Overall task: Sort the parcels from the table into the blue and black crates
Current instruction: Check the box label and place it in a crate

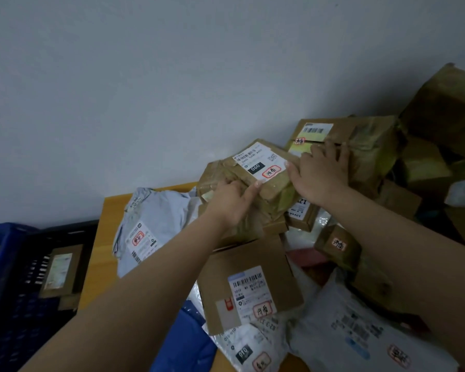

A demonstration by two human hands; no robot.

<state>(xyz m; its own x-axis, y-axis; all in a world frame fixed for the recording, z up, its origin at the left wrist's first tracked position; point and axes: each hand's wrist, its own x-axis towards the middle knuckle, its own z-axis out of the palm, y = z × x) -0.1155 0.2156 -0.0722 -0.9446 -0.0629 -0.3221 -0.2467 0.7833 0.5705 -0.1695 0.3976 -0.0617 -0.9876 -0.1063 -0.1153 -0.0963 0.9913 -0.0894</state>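
Observation:
A tape-wrapped brown parcel (pixel 269 181) with a white "060" label lies on top of the pile at the middle of the table. My left hand (pixel 232 201) grips its near left corner, thumb along the front edge. My right hand (pixel 320 174) rests on its right end, fingers spread over onto the taped box (pixel 365 140) behind. A flat cardboard box (pixel 242 280) with a barcode label lies below my left forearm. The black crate (pixel 30 299) stands at lower left with a brown box (pixel 62 269) inside; the blue crate (pixel 0 253) is beside it.
The wooden table (pixel 100 253) carries a grey mailer bag (pixel 151 232) at left, white mailers (pixel 355 334) at lower right, a blue bag (pixel 188 342) at the front and several brown boxes stacked at right (pixel 446 108). A pale wall rises behind.

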